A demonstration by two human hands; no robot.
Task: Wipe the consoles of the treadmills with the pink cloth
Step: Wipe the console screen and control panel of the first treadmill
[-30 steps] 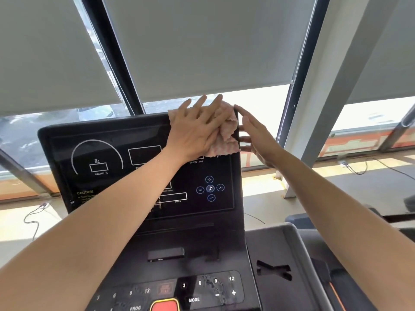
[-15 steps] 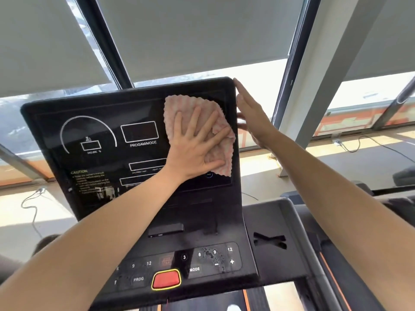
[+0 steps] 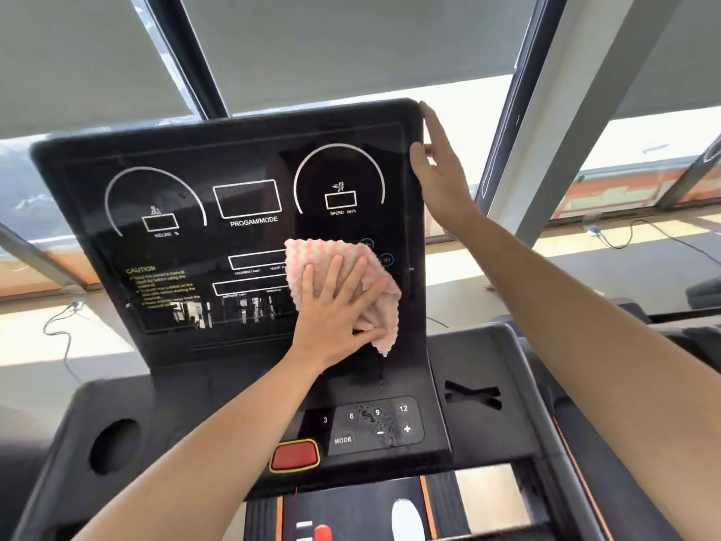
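On console (image 3: 187,177), lower right: pink cloth (image 3: 363,267) flattened beneath left hand (image 3: 335,306), fingers spread; right hand (image 3: 441,169) open, bracing console's right edge.

Grey roller blinds (image 3: 351,41) half-lowered over sunlit windows (image 3: 655,150), dark frames (image 3: 187,56), bright floor (image 3: 487,247).

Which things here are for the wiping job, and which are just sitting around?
For the job:
- pink cloth
- left hand pressing the cloth flat
- right hand steadying the console edge
- treadmill console

Just around:
- red stop button
- round cup holder
- window blinds
- cable on the floor
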